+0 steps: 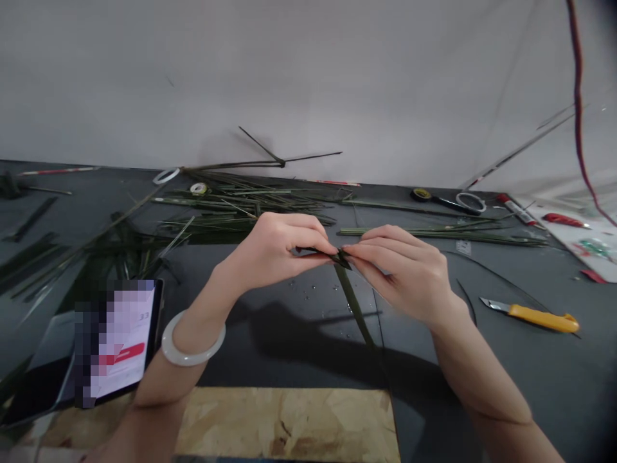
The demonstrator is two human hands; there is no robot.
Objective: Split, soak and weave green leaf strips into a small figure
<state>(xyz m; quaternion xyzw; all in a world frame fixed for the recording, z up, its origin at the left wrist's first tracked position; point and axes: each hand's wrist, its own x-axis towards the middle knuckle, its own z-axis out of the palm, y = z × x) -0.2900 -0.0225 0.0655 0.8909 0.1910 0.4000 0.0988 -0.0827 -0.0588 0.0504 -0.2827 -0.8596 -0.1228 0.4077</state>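
A dark green leaf strip (354, 305) is folded or knotted at its upper end, and its long tail hangs down toward the table. My left hand (284, 251) pinches the folded end between thumb and forefinger from the left. From the right, my right hand (405, 267) grips the same spot with its fingertips, nearly touching the left ones. Both hands are held above the dark table. The exact shape of the fold is partly hidden by the fingers. A white bangle (193, 357) circles my left wrist.
Long green leaf strips (231, 199) lie piled behind my hands. A yellow-handled knife (542, 317) rests at right, near a red-handled tool (563, 220). A lit tablet (120, 360) sits at left. Along the front is a wooden board (289, 421); black tape (421, 195) lies at the back.
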